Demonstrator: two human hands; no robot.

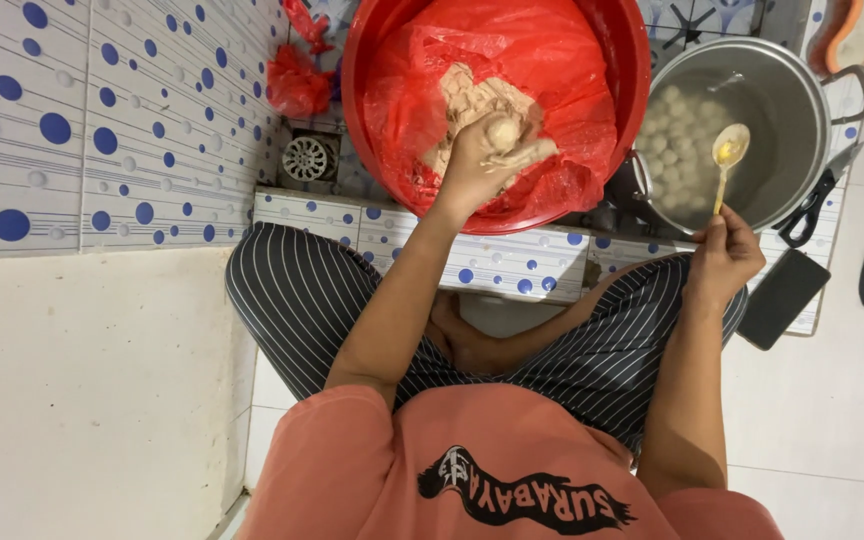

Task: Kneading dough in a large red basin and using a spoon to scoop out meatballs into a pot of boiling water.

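My left hand (484, 160) is in a red basin (372, 40) lined with red plastic, squeezing beige dough (467, 95). A round ball of dough pokes out above my fist. My right hand (724, 258) holds a yellow spoon (727, 155) by the handle, its bowl raised over a steel pot (797, 70). In the pot's water float several pale dough balls (677, 125).
A round floor drain (304, 158) and crumpled red plastic (297, 82) lie left of the basin. Black scissors (817, 205) and a dark flat phone (784, 297) rest right of the pot. A blue-dotted tiled step (512, 262) runs before my striped-trousered knees; a dotted tiled wall stands left.
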